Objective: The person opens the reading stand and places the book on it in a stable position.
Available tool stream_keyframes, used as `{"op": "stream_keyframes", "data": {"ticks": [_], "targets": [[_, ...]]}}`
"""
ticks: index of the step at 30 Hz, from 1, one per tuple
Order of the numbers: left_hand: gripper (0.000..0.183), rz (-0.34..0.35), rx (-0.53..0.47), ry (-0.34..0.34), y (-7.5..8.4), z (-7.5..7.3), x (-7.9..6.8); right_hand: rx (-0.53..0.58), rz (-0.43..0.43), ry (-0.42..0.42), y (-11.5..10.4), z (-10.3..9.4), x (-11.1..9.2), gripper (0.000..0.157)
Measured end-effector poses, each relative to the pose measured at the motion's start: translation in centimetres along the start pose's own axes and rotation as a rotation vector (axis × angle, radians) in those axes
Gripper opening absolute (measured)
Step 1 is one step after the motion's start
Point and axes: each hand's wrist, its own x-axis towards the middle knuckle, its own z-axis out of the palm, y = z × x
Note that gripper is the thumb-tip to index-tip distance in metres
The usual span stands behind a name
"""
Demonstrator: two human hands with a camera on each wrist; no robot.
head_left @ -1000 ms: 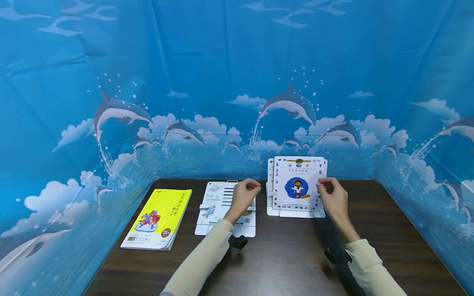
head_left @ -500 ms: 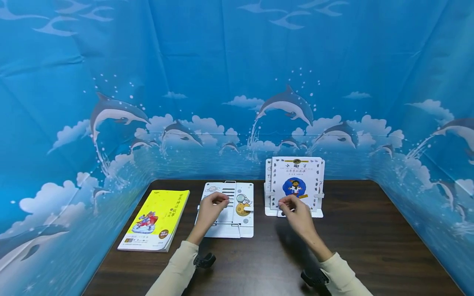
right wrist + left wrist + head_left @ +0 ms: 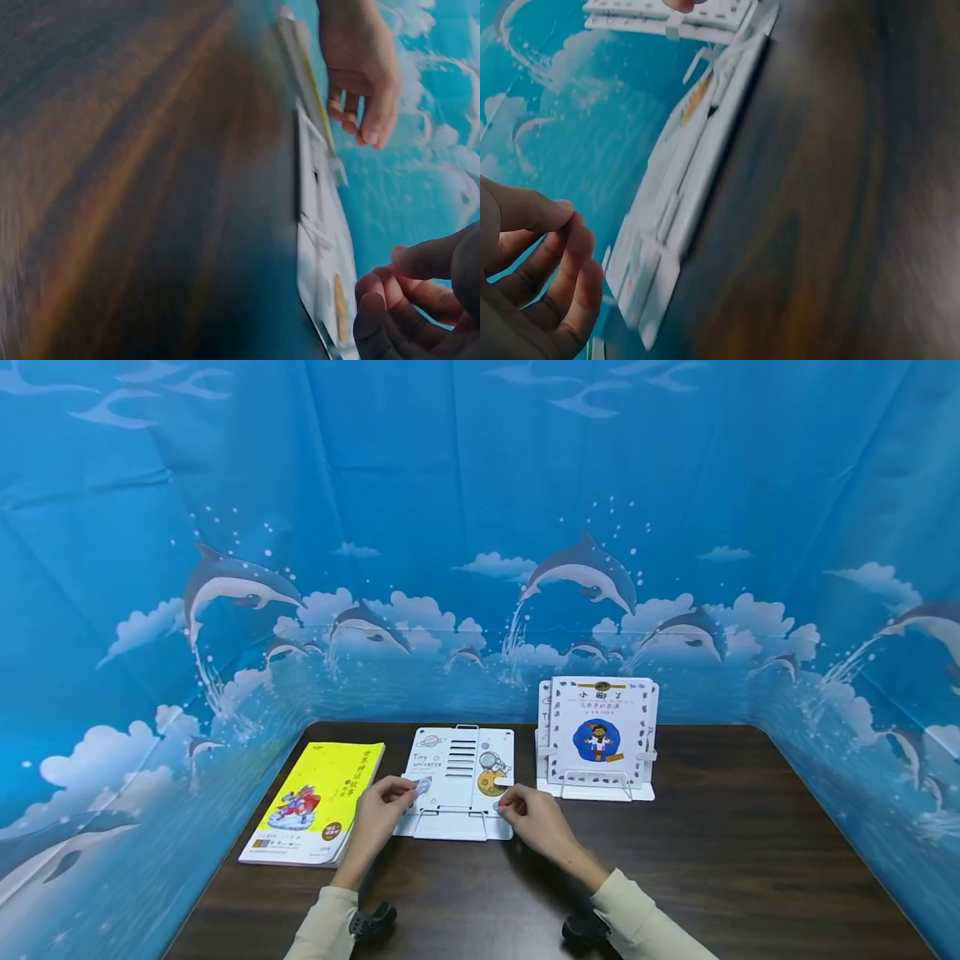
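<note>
A white book stand [image 3: 461,789] printed "Tiny universe" lies folded flat on the table, with a rocket, a planet and an astronaut on it. My left hand [image 3: 381,814] hovers by its lower left side, thumb and forefinger tips together, the other fingers loosely bent. By its lower right side is my right hand [image 3: 538,821], bent in a similar way. Nothing shows between the fingers of my left hand [image 3: 544,270] in the left wrist view, nor of my right hand [image 3: 416,300] in the right wrist view. Contact with the stand cannot be told.
Left of the flat stand lies a thick yellow book [image 3: 315,806]. At the back right, a second white stand [image 3: 543,722] stands raised, bearing a white picture book [image 3: 600,708] behind its clips and wire. A blue dolphin-print curtain [image 3: 450,485] encloses the dark wooden table [image 3: 712,827].
My right hand has left the white picture book's right edge, passed its lower front and come left to the flat stand. My left hand has moved left and down across the flat stand.
</note>
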Motion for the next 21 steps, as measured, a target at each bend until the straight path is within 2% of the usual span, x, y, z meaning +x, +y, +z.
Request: {"op": "stream_keyframes", "data": {"ticks": [4,11,16,21], "targets": [[0.012,0.022,0.064,-0.043,-0.9,-0.8,-0.7,-0.059,-0.027,-0.041,-0.2,1.2,-0.1,0.006],[0.018,0.033,0.255,-0.2,-2.1,-1.5,-2.0,-0.096,-0.001,-0.141,0.3,2.5,-0.2,0.015],[0.027,0.057,0.25,-0.259,-2.1,-1.6,-1.7,-0.114,0.0,-0.131,0.3,2.9,0.1,0.019],[0.029,0.04,0.258,-0.284,-2.1,-1.5,-1.5,-0.111,0.038,-0.143,0.2,3.2,0.1,0.02]]}}
